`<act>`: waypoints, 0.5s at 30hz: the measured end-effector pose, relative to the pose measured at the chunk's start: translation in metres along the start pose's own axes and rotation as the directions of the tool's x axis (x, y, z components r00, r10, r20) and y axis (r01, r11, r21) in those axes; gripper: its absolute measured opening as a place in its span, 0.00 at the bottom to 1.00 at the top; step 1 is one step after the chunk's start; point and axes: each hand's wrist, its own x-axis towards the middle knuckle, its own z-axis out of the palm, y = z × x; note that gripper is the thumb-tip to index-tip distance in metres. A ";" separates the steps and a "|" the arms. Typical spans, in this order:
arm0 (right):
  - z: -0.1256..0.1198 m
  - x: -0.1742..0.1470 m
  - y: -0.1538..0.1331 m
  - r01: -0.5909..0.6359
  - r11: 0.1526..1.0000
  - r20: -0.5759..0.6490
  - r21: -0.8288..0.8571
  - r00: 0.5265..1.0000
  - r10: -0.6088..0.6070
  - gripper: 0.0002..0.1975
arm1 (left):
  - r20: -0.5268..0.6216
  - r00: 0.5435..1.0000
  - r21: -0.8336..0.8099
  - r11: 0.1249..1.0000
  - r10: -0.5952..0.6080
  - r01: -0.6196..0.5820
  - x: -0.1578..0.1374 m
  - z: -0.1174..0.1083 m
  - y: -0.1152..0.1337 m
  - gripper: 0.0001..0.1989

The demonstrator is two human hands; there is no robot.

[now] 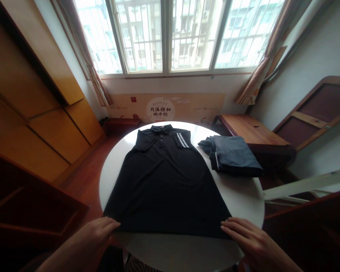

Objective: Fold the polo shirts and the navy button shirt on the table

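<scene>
A black polo shirt lies spread on a round white table, collar at the far side and hem toward me. Its sleeves are folded inward; the one on the right carries two white stripes. My left hand pinches the hem's left corner, thumb hidden underneath. At the opposite corner, my right hand holds the hem between fingers and thumb. The hem is drawn nearly straight between the two hands, close to the table's near edge.
Folded dark clothes are stacked on the table's right side. Beyond stands a low wooden bench, with a wooden chair back beside it. Wooden cabinets line the left, and a long printed box sits below the barred window.
</scene>
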 end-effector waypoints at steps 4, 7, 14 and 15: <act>-0.015 -0.009 -0.003 -0.101 0.991 0.085 0.084 0.992 0.094 0.27 | 0.114 0.993 -0.082 0.997 0.017 -0.008 0.000 -0.037 0.010 0.18; -0.014 -0.014 -0.002 -0.174 0.976 0.101 0.129 0.982 0.162 0.22 | 0.029 0.999 -0.020 0.999 0.042 -0.041 -0.002 -0.044 0.004 0.17; -0.010 -0.021 0.007 -0.202 0.956 0.015 0.212 0.979 0.203 0.19 | 0.053 0.998 0.113 0.993 0.017 -0.022 -0.018 -0.031 -0.015 0.20; -0.013 -0.018 0.006 -0.194 0.957 -0.001 0.216 0.980 0.199 0.19 | 0.076 0.997 0.126 0.992 -0.014 0.004 -0.020 -0.027 -0.013 0.21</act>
